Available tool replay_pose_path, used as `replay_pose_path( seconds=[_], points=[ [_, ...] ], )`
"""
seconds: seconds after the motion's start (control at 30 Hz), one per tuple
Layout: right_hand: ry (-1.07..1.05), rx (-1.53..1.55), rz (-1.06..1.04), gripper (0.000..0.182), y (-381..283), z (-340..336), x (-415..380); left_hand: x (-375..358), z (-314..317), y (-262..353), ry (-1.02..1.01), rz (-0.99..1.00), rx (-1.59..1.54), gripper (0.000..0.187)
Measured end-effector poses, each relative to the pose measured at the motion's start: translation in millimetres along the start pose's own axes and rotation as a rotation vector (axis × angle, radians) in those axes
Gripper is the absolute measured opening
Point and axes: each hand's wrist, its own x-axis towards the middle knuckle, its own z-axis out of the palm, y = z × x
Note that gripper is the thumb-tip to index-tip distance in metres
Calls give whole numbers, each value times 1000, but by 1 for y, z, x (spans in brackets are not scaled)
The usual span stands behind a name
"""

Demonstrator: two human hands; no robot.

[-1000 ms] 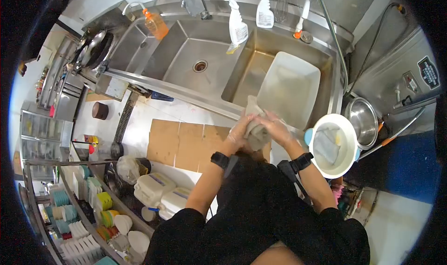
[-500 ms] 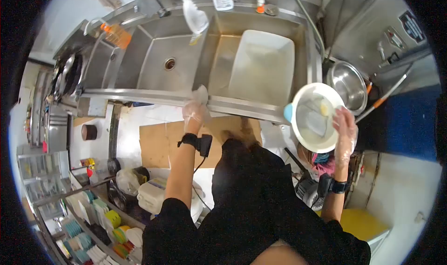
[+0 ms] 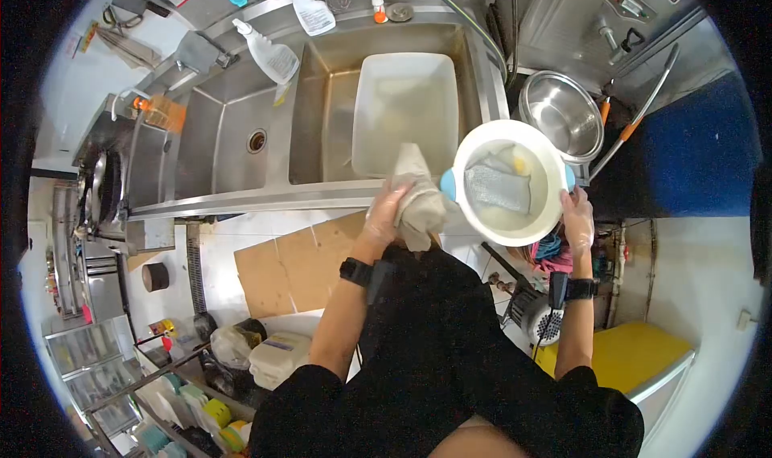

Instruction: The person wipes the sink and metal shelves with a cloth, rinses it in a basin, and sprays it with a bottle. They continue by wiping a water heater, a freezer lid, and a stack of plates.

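My left hand (image 3: pixel 389 210), in a clear plastic glove, is closed around a bunched beige cloth (image 3: pixel 421 210) in front of the sink. That cloth is close to the blue left handle (image 3: pixel 448 184) of a round white basin (image 3: pixel 548 170). At the basin's other side my gloved right hand (image 3: pixel 577 219) grips the blue right handle (image 3: pixel 570 178). Inside the basin lie a grey mesh-like cloth (image 3: pixel 500 188) and a small yellow piece (image 3: pixel 521 165) in cloudy liquid. The basin sits by the sink's front right corner; what supports it underneath is hidden.
A white tub (image 3: pixel 447 80) of cloudy water stands in the right sink bowl. Spray bottles (image 3: pixel 314 12) stand along the sink. A steel bowl (image 3: pixel 555 108) is right of the sink. Cardboard (image 3: pixel 277 277) covers the floor; a motor (image 3: pixel 537 313) is below the basin.
The view has shifted right. My left hand has moved from the sink edge to beside the basin, holding the cloth. My right hand, earlier with raised fingers by the rim, now grips the handle.
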Motion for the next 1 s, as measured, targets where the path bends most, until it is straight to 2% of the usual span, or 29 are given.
replay_pose_path(
  seconds=[0.03, 0.07, 0.13, 0.17, 0.2, 0.23, 0.27, 0.3, 0.33, 0.37, 0.4, 0.43, 0.47, 0.5, 0.53, 0.57, 0.63, 0.67, 0.73, 0.83, 0.9, 0.93, 0.97, 1.0],
  points=[
    [-111, -41, 57, 54, -16, -5, 1, 4, 8, -6, -17, -75, 15, 69],
    [-116, -39, 54, 54, -15, -4, 8, 3, 24, -5, -73, -16, 148, 79],
    [-7, -283, -77, 59, -8, 3, 21, 7, 41, -17, -68, -6, 185, 82],
    [-27, -406, -231, 63, -4, 7, 30, 8, 47, -22, -66, 0, 222, 85],
    [-14, -296, -120, 59, 0, 7, 35, 9, 52, -26, -52, 10, 214, 85],
    [-7, -187, -13, 54, 4, 5, 37, 9, 54, -30, -92, -61, 193, 70],
    [-107, 22, 56, 50, -4, 5, 34, 10, 55, -33, -130, -123, 170, 55],
    [-138, 35, -12, 47, 29, 4, 51, 12, 57, -34, -168, -174, 145, 43],
    [-170, 53, -90, 45, 61, 5, 70, 16, 57, -41, -123, -130, 189, 36],
    [-191, 102, -64, 45, 44, 2, 64, 19, 58, -48, -74, -80, 230, 29],
    [-127, -77, -106, 42, 60, 2, 77, 19, 62, -47, -71, -78, 224, 31],
    [-227, 137, -285, 37, 113, 5, 100, 18, 64, -46, -68, -76, 214, 32],
    [-224, -32, -554, 33, 127, 2, 106, 16, 63, -45, -42, -31, 196, 32],
    [-251, -24, -596, 33, 94, 11, 99, 13, 61, -45, -65, -53, 201, 40],
    [-230, 138, -357, 33, 48, 11, 71, 9, 59, -47, -90, -82, 204, 48],
    [-208, 287, -107, 32, 11, 8, 50, 6, 55, -52, -70, -54, 185, 48],
    [-186, 160, -153, 37, -10, 7, 43, 0, 41, -62, 7, 87, 160, 53],
    [-192, 225, -153, 42, -12, 12, 44, -9, 39, -63, 102, 177, 98, 60],
    [-194, 192, -155, 47, -47, 26, 27, -56, 36, -25, 164, 211, 126, 62],
    [-379, 309, -201, 46, -75, 57, 8, -97, -3, -17, 223, 301, 137, 68],
    [-402, 345, -162, 47, -90, 93, -17, -125, -33, -27, 230, 336, -43, 60],
    [-404, 305, -147, 49, -83, 107, -18, -150, -47, -26, 248, 245, -78, 49],
    [-387, 93, -207, 53, -127, 112, -62, -178, -58, -27, 223, 315, -167, 45],
    [-385, 64, -198, 53, -140, 126, -85, -205, -67, -29, 196, 383, -259, 40]
  ],
)
